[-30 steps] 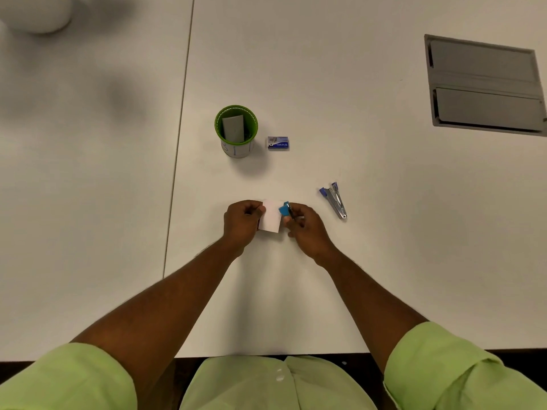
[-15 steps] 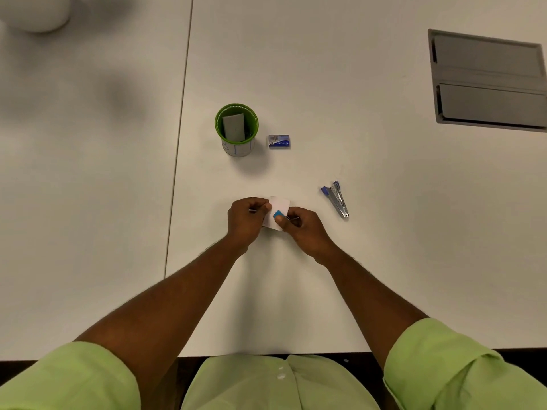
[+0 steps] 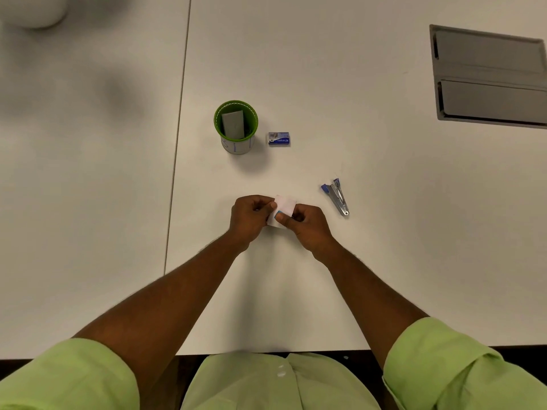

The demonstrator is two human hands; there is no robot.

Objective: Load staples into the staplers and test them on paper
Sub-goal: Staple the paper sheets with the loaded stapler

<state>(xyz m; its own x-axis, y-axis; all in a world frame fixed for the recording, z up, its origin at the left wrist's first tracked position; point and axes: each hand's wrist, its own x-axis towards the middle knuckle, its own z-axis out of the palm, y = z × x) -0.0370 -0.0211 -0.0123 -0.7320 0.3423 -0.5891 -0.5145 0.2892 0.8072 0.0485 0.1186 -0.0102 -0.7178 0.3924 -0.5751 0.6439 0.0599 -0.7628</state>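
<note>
Left hand [image 3: 250, 216]: grip pinched on the left edge of the small white paper [image 3: 284, 206], above the tabletop [image 3: 384, 261].
Right hand [image 3: 307, 224]: grip closed around a blue stapler [image 3: 279, 215], mostly hidden, at the paper's near edge.
Second stapler [image 3: 336, 196]: lies on the tabletop at 3 o'clock of the hands, apart.
Staple box [image 3: 278, 138]: at 12 o'clock, just beside the green cup [image 3: 236, 127].

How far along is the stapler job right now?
Midway, it seems. Both hands, left and right, pinch a paper slip against a small blue stapler, apparently testing it. The second stapler lies open nearby, likely waiting; staple box sits closed.
</note>
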